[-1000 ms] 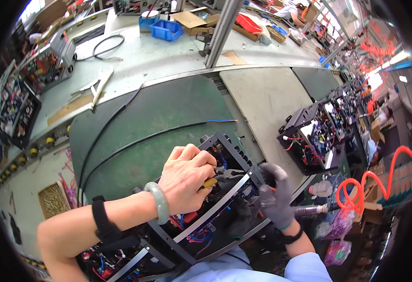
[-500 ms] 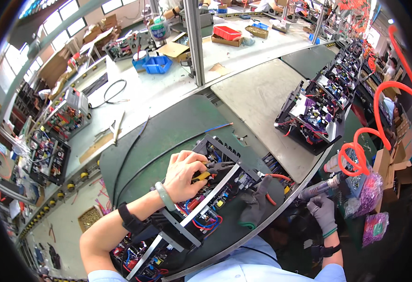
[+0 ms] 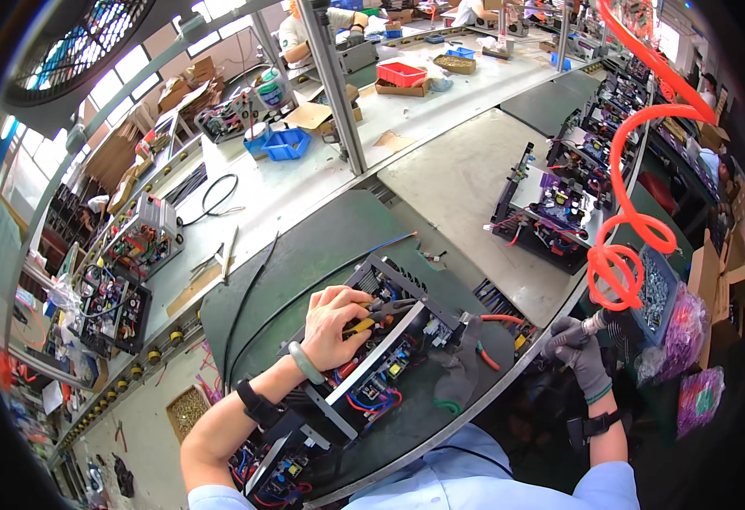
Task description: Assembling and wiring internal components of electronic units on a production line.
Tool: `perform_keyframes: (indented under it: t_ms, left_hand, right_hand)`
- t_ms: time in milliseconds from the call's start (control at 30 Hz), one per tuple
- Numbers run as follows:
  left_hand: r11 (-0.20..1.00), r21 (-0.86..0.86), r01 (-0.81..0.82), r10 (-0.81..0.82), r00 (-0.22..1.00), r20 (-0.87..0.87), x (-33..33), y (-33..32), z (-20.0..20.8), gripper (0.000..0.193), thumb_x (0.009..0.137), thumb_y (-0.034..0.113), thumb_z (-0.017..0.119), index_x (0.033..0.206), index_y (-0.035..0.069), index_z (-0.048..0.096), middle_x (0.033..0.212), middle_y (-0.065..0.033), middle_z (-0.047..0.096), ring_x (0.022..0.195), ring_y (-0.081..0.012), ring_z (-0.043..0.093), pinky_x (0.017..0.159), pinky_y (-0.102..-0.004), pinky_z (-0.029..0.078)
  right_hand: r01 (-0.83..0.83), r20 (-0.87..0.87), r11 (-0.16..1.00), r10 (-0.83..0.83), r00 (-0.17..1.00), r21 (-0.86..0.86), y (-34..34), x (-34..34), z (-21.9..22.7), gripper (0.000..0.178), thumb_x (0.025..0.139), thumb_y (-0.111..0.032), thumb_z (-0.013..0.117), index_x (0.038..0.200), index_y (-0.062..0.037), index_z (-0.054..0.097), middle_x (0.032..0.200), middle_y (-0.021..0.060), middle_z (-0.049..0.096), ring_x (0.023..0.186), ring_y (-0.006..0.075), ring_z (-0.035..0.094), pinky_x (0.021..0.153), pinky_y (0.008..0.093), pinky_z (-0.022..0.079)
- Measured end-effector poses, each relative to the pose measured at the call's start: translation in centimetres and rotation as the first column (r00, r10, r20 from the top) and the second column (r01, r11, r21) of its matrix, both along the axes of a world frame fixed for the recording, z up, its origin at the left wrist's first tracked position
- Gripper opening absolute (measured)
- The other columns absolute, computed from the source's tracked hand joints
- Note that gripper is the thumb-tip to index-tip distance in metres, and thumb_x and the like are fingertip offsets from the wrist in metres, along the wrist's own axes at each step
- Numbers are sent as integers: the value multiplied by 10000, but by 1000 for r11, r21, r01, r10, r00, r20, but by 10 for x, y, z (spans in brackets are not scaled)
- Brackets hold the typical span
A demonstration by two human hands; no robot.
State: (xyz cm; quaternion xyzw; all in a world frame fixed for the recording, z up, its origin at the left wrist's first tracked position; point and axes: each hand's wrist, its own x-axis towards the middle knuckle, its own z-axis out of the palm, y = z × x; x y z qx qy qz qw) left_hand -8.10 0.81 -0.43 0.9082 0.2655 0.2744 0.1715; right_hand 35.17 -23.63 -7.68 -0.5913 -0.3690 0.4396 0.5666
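My bare left hand (image 3: 336,327) is closed around the yellow handles of pliers (image 3: 381,314); their dark jaws lie over an open electronics unit (image 3: 389,361). The unit has a black frame, a pale metal rail, circuit boards and red and blue wires. At the right, past the table's edge, my right hand (image 3: 578,355) wears a grey glove with a green cuff. Its fingers wrap around a powered hand driver (image 3: 598,323), whose tip I cannot make out. A loose grey glove (image 3: 462,374) lies beside the unit.
A red coiled hose (image 3: 632,223) hangs down by the driver. A blue bin of screws (image 3: 657,293) and purple bubble-wrapped packs (image 3: 685,327) are at the right. Black cables (image 3: 321,265) lie on the green mat (image 3: 304,238). More open units (image 3: 551,204) line the far right.
My right hand has turned the driver, so its barrel no longer points left along the table edge. My left hand keeps its hold on the pliers. The view has shifted slightly.
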Motion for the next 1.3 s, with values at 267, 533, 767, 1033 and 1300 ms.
perform_keyframes:
  t_ms: [267,533,767,1033,1300]
  left_hand:
    - [999,-16,33,-34,999,-26,9,3,1,283,663,120,819,910,81,688,1237,-21,684,1198,-286,561,1034,-458,381]
    - [999,-24,29,-30,999,-19,10,2,1,267,672,117,812,898,89,675,1215,-14,681,1194,-279,560,1029,-449,375]
    - [1000,-10,23,-23,1000,2,10,1,-1,274,666,128,815,894,89,669,1199,-21,680,1201,-279,558,1028,-454,376]
    - [999,-10,40,-40,999,25,9,3,-4,303,649,121,824,900,101,655,1213,-28,684,1179,-290,562,1016,-453,367]
    - [999,-23,36,-36,999,20,9,3,-3,300,648,120,819,904,96,666,1208,-25,675,1187,-288,559,1020,-458,366]
  right_hand:
    - [104,181,993,-113,977,57,5,-18,3,405,800,-80,860,1138,-10,649,947,41,699,857,139,689,799,297,583]
    - [-195,160,779,122,979,596,55,-28,173,609,868,-455,769,1227,1,584,1041,137,706,903,224,707,777,361,587]
    - [-20,-482,770,420,769,638,152,-129,183,539,895,-157,730,1376,-106,490,1131,102,649,817,197,684,576,362,552]
    - [-60,-247,829,234,940,556,212,-162,148,433,802,23,754,1209,-42,622,994,115,709,761,181,702,642,306,579]
    - [-148,-230,859,291,929,491,205,-167,143,436,816,-27,782,1217,-56,613,992,105,705,780,162,691,655,289,574]
